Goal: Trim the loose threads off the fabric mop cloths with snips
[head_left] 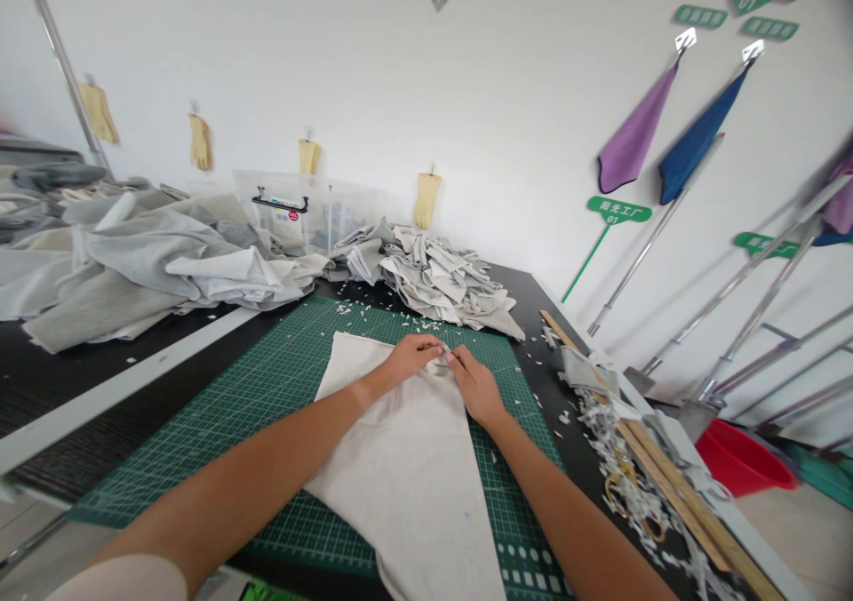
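A long piece of off-white cloth (413, 476) lies over the green cutting mat (219, 441), its near end running out of view at the bottom. At its far edge, near the right corner, my left hand (414, 356) and my right hand (474, 380) meet. The fingers of both are closed in a pinch on the cloth's edge, which is gathered up a little between them. The exact fold under the fingertips is too small to make out.
A heap of cut cloth pieces (446, 276) stands behind the mat. Larger grey cloths (153, 254) pile up at left, beside a clear plastic box (286, 219). Wooden rulers (673, 476), scissors (630, 485) and scraps lie along the right edge. A red basin (743, 459) stands beyond it.
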{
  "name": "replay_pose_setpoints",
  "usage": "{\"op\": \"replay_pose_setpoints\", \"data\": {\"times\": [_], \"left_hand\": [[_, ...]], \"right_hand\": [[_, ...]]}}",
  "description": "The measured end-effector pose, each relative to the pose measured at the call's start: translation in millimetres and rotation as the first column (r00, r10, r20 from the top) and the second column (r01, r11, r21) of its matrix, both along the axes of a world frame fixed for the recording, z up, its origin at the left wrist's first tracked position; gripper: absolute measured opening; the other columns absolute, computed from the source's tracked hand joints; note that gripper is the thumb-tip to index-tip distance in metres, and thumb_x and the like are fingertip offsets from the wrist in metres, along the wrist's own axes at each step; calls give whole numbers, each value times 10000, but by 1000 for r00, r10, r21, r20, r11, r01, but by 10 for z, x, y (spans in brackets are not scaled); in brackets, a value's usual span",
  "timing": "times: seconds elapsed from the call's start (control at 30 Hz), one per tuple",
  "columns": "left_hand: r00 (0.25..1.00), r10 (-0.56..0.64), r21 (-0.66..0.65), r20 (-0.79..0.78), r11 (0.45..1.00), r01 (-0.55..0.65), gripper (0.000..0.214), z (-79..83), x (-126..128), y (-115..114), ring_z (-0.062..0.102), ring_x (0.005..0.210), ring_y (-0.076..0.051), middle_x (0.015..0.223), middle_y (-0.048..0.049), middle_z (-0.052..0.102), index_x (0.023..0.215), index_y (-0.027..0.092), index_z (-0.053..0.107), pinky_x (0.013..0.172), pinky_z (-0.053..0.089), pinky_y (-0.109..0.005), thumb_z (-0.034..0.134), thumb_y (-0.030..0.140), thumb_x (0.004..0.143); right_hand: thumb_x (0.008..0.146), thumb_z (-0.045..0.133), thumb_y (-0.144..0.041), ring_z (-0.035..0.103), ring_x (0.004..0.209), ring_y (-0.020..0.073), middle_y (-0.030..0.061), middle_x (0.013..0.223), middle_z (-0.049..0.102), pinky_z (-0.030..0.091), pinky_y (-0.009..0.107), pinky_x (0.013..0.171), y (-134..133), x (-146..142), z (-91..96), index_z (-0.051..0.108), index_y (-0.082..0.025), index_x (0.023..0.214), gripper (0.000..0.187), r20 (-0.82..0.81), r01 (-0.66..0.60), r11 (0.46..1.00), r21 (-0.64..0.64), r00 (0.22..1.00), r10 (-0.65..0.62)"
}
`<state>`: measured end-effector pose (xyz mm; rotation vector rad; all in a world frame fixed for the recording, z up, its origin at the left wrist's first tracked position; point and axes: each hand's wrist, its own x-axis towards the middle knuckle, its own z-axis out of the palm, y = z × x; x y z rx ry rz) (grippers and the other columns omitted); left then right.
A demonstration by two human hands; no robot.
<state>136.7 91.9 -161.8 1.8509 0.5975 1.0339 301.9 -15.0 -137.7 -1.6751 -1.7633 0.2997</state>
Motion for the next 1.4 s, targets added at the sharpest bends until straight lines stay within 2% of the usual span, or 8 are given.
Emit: {"op": "replay_pose_setpoints", "data": {"times": [0.53, 1.4], "left_hand": [[999, 21, 39, -29, 999, -20, 272, -56, 12, 44, 660, 862, -188, 916, -54, 749, 949, 153, 760, 790, 488, -265, 607, 364, 870], [999, 25, 18, -23, 1000, -24, 282, -52, 13, 37, 638, 809, -179, 876, -55, 740, 939, 141, 758, 737, 463, -253, 619, 376, 868]], "right_hand": [[1009, 323, -556, 579, 657, 189, -21, 736, 614, 279, 251, 601, 2, -4, -20, 514, -269, 916, 357, 34, 2, 1000, 25, 999, -3], [1026, 269, -577, 570, 637, 170, -30, 719, 586, 276, 238, 593, -7, -7, -15, 501, -256, 929, 407, 72, 11, 1000, 10, 997, -11]]}}
